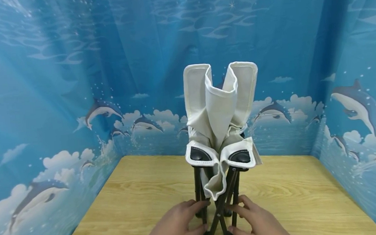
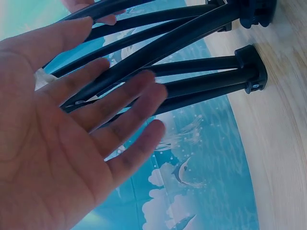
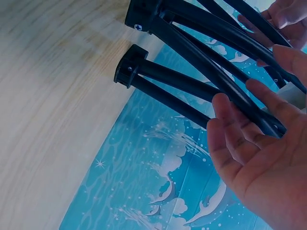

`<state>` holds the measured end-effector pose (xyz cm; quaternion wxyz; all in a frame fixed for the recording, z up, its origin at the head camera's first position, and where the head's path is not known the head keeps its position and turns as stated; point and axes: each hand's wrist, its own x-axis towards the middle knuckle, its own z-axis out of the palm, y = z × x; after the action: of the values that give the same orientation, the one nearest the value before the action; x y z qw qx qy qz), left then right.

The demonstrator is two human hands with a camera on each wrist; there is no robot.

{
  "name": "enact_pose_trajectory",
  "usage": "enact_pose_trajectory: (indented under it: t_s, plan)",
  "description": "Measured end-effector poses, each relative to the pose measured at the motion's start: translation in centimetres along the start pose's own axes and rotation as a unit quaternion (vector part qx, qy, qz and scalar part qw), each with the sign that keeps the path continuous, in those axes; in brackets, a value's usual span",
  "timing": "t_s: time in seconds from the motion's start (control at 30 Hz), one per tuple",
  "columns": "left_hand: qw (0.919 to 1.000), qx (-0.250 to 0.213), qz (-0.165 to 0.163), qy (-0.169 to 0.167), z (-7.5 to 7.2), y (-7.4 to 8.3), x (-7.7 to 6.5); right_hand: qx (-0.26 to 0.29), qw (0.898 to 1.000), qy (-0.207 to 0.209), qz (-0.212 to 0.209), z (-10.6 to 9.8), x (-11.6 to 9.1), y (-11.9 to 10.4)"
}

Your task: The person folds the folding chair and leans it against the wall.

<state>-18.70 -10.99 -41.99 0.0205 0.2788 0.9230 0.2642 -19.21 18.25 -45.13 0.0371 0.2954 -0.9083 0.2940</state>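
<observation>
A small folding chair stands upright and mostly folded on the table, its white fabric seat and back point(image 1: 220, 108) bunched above crossed black legs point(image 1: 218, 214). Black pads show at two front fabric corners. My left hand point(image 1: 183, 221) is at the left side of the legs, low down; in the left wrist view its fingers point(image 2: 139, 108) spread loosely alongside the tubes. On the other side, my right hand point(image 1: 255, 218) has its fingertips at the right-hand tubes, fingers gently bent in the right wrist view. Black plastic feet point(image 3: 130, 67) cap the leg ends.
The wood-grain table point(image 1: 141, 193) extends left, right and behind the chair. A blue curtain point(image 1: 151, 61) printed with dolphins and clouds encloses the back and both sides of the table.
</observation>
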Motion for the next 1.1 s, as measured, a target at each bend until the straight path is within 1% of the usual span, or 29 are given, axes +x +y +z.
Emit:
enact_pose_trajectory:
  t_s: [0.13,0.23,0.33,0.47,0.6,0.7,0.9,1.1]
  plan:
    - [0.9981,0.0,-0.05,-0.037,0.3,0.4,0.1,0.005,1.0,-0.017,-0.003,0.3,0.1,0.3]
    - [0.996,0.003,-0.074,-0.051,0.5,0.6,0.3,0.008,0.999,-0.034,-0.003,0.6,0.1,0.6]
    - [0.9952,0.012,-0.078,-0.057,0.7,0.5,0.3,0.014,0.998,-0.057,0.005,0.7,0.2,0.9]
    - [0.9954,0.018,-0.074,-0.058,1.0,0.4,0.1,0.026,0.995,-0.089,0.025,0.8,0.2,1.0]
    - [0.9944,0.016,-0.082,-0.065,1.3,0.3,0.2,0.03,0.991,-0.122,0.053,1.0,0.5,1.1]
    - [0.9934,0.022,-0.086,-0.073,1.6,0.2,0.3,0.03,0.987,-0.144,0.066,1.2,0.7,1.3]
    - [0.9924,0.034,-0.088,-0.079,2.4,0.0,0.6,0.034,0.984,-0.162,0.06,1.6,0.7,1.7]
    - [0.9922,0.046,-0.084,-0.079,2.8,-0.1,0.7,0.033,0.981,-0.178,0.064,2.1,0.9,1.9]
